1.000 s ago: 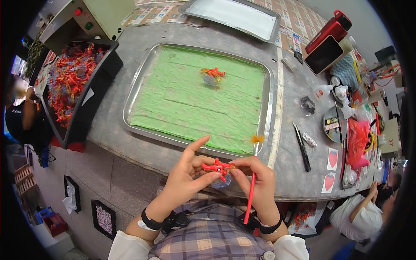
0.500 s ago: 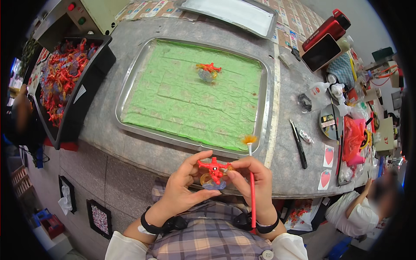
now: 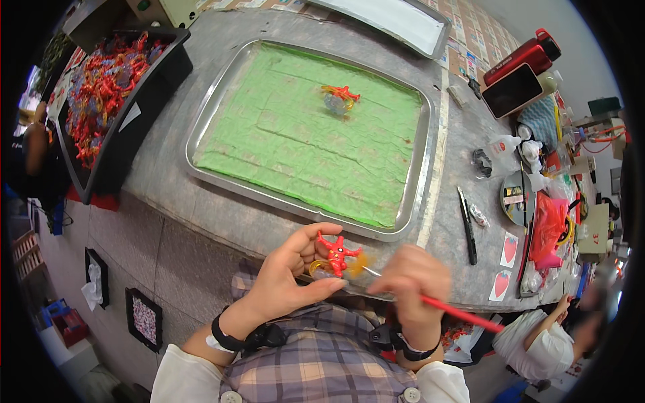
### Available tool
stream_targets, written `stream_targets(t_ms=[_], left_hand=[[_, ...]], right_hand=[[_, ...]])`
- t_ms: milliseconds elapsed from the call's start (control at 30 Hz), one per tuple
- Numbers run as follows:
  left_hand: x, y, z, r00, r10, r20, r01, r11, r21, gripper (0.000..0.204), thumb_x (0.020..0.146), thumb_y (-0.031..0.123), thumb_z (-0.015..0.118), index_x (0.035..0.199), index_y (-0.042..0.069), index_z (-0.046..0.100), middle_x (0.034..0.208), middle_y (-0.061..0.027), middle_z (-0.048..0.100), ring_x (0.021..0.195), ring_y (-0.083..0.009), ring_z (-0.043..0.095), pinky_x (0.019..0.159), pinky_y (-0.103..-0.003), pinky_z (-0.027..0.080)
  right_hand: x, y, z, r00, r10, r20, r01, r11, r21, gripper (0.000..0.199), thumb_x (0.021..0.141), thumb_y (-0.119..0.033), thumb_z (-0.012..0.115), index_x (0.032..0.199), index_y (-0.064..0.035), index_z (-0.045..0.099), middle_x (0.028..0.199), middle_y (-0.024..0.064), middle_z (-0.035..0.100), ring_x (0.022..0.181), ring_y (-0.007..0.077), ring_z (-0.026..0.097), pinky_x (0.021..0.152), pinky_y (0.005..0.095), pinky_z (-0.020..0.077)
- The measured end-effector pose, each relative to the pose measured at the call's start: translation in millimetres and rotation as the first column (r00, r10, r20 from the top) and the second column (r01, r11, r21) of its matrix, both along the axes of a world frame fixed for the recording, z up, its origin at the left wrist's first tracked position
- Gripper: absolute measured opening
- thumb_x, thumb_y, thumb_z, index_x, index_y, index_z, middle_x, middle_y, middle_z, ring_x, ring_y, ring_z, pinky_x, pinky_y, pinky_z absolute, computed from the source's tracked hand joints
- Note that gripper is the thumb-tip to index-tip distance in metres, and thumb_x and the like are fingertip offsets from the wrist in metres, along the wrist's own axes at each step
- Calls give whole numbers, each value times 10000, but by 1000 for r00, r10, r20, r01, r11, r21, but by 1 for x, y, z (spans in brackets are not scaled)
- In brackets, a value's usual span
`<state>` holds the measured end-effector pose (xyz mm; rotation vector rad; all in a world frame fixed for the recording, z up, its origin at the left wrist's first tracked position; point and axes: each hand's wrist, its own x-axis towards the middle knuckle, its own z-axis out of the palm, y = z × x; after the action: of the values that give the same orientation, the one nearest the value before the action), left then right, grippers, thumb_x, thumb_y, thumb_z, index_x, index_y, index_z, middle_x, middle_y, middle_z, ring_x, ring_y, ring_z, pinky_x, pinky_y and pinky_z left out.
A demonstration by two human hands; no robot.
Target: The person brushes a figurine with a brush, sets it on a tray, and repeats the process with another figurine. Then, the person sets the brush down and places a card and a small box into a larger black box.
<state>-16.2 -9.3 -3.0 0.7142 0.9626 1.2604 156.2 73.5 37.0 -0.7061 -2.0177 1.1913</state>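
Note:
A small red toy figure with a yellow and clear bluish base is held between the thumb and fingers of my left hand. In my right hand, somewhat blurred, is a brush with a red handle. Its yellow bristles point left and are at the figure's right side; whether they touch it I cannot tell. Beyond my hands lies a metal tray lined with crumpled green sheet. One similar red figure on a clear bluish base rests on the sheet's far part.
At the left a black bin holds many red figures. A black pen, strawberry cards, a clear bottle, a round dish, a phone and a red flask lie right. Another person sits at lower right.
My right hand has let go of the figure and swung the brush from upright to pointing left, bristles at the figure. My left hand still holds the figure. The whole view has shifted slightly.

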Motion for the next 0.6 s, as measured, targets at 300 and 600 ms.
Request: stream_targets(t_ms=[300,600], left_hand=[[5,0,-9,988,37,-151,-41,999,-30,539,761,72,708,1214,12,420,958,-44,559,902,-95,553,778,-229,453],[1,-1,-8,998,34,-61,-41,992,-120,475,770,68,700,1163,27,436,921,-16,562,868,-63,542,741,-201,442]], right_hand=[[-20,2,-8,981,-94,168,70,987,144,214,789,-72,637,592,-40,563,547,82,510,499,246,502,474,330,371],[-30,2,-14,990,-87,113,63,979,195,198,814,-93,630,632,-26,590,577,90,560,510,253,540,480,321,408]])
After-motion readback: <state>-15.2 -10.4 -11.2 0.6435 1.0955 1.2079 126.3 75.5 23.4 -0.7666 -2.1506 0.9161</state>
